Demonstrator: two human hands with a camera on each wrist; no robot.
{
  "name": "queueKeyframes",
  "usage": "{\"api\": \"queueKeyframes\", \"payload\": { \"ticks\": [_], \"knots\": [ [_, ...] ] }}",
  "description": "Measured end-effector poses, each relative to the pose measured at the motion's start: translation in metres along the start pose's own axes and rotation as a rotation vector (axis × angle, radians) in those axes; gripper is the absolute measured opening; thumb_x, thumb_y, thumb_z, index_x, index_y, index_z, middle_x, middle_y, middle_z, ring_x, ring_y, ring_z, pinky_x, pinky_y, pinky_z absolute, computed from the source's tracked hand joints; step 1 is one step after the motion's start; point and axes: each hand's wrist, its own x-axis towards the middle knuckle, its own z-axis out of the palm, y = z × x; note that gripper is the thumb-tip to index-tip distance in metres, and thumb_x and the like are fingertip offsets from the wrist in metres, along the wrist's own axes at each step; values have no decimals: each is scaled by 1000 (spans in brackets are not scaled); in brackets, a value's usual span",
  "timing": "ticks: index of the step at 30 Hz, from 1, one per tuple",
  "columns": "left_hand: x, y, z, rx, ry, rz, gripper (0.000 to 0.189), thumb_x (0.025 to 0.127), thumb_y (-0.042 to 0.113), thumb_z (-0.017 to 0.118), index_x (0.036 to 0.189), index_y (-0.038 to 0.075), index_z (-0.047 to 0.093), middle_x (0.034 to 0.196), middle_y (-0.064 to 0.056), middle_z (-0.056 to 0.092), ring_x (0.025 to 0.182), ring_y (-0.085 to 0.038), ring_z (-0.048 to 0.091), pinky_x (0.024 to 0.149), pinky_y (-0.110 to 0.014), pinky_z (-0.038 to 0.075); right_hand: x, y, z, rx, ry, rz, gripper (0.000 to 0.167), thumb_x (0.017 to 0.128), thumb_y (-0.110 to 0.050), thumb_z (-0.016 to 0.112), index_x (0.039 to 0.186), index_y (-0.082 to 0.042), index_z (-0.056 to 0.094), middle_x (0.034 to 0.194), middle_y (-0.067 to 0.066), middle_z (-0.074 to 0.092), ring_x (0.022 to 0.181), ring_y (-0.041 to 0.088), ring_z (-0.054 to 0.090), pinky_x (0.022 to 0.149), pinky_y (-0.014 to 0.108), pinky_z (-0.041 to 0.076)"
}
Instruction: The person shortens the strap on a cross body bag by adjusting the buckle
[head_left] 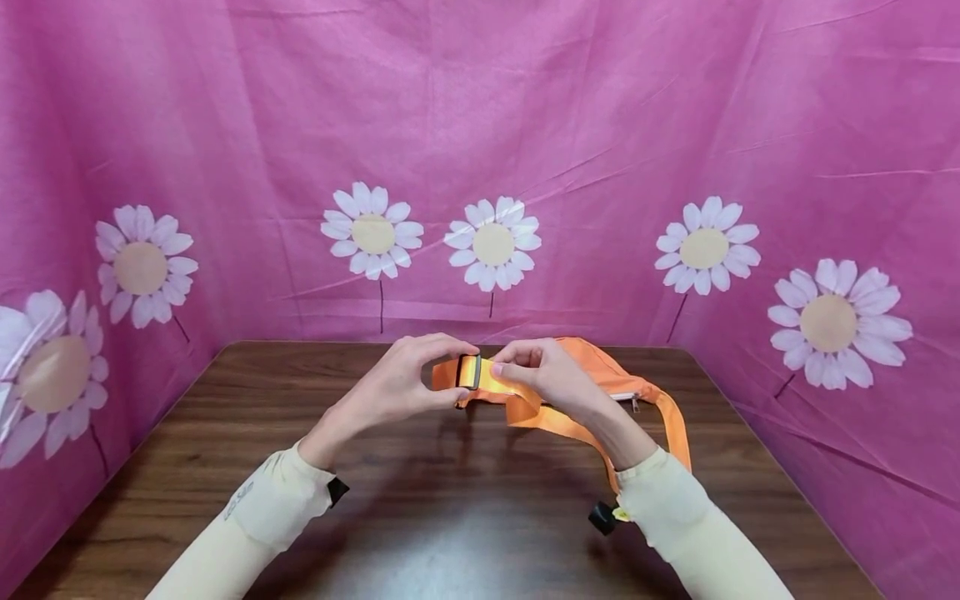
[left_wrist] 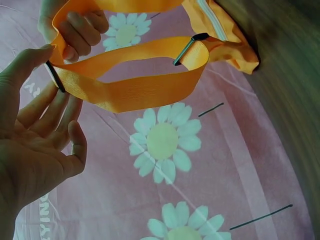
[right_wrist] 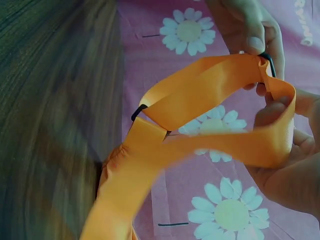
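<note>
An orange bag (head_left: 596,365) lies by the far edge of the table (head_left: 360,521), between the middle of that edge and the far right corner, and its strap (head_left: 558,422) is the part being worked, lifted above the table toward the far edge. The left hand (head_left: 397,375) pinches a black slider (head_left: 476,372) between thumb and fingertips, one at each end of the frame; in the left wrist view its little finger curls apart from the rest. The right hand (head_left: 558,379) pinches the webbing just beside the slider with thumb and forefinger, its other fingers bent in; how firmly they press I cannot tell. From the slider a loop of strap reaches a black ring (left_wrist: 184,51) near the bag's end, while another length runs past the right hand and back toward the near edge. The step in hand looks like adjusting the strap's length at the slider. The next move would seem to call for keeping the frame steady with the left hand while the right feeds or draws webbing through, flat and untwisted. The pictures do not show which way the strap is meant to travel.
</note>
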Motion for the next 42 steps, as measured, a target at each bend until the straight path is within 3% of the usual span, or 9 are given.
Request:
{"api": "queueKeyframes", "payload": {
  "ticks": [9, 15, 17, 20, 23, 26, 33, 42],
  "knots": [
    [5, 1, 3, -26, -3, -3, 46, 81, 19, 88, 124, 10, 71, 115, 8, 71, 106, -6, 63, 92, -34, 51, 1, 2, 3, 22, 10, 16, 21, 96, -27, 74, 102, -7, 76, 66, 1, 46, 54, 14, 32, 49, 27, 28],
    [5, 1, 4, 16, -19, 30, 46, 79, 18, 89, 121, 8, 72, 114, 5, 72, 107, -9, 64, 93, -37, 50, -1, 2, 5, 24, 18, 32, 20, 95, -26, 74, 99, -6, 75, 64, 1, 44, 48, 14, 29, 44, 27, 25],
    [5, 2, 5, 45, -22, 40, 46, 79, 19, 89, 121, 8, 73, 114, 5, 72, 108, -10, 63, 94, -38, 47, -1, 3, 7, 7, 21, 32, 16, 96, -22, 72, 97, -6, 73, 66, 1, 44, 50, 14, 31, 46, 27, 27],
    [4, 3, 7, 79, -21, 46, 45, 79, 21, 88, 121, 11, 73, 114, 6, 71, 109, -10, 62, 94, -40, 44, -1, 3, 10, 14, -1, 35, 11, 98, -16, 65, 97, -5, 68, 72, 5, 51, 56, 19, 45, 51, 27, 40],
    [3, 4, 9, 66, -14, 45, 45, 80, 21, 88, 120, 11, 73, 114, 7, 71, 107, -8, 63, 93, -39, 45, 0, 7, 13, 57, -39, 18, 10, 99, -12, 60, 97, -2, 63, 81, 14, 61, 67, 32, 63, 64, 33, 52],
    [3, 6, 10, 20, -2, 45, 43, 80, 20, 89, 120, 10, 74, 111, 7, 72, 103, -7, 65, 91, -35, 50, 2, 11, 15, 135, -55, -20, 10, 100, -9, 60, 95, 0, 60, 83, 21, 65, 71, 39, 69, 72, 34, 55],
    [1, 9, 12, -57, 25, 21, 47, 80, 22, 90, 121, 8, 73, 109, 7, 73, 99, -6, 67, 86, -33, 54, 2, 12, 17, 254, -3, -70, 10, 95, -6, 67, 86, -2, 63, 75, 11, 62, 67, 20, 63, 63, 24, 48],
    [-1, 10, 12, -55, 72, -56, 48, 81, 18, 89, 124, 6, 72, 114, 4, 73, 98, -10, 68, 86, -35, 55, 1, 6, 19, 375, 3, -2, 18, 98, -15, 69, 98, 2, 64, 78, 17, 66, 68, 24, 66, 65, 33, 57]
  ]
}}
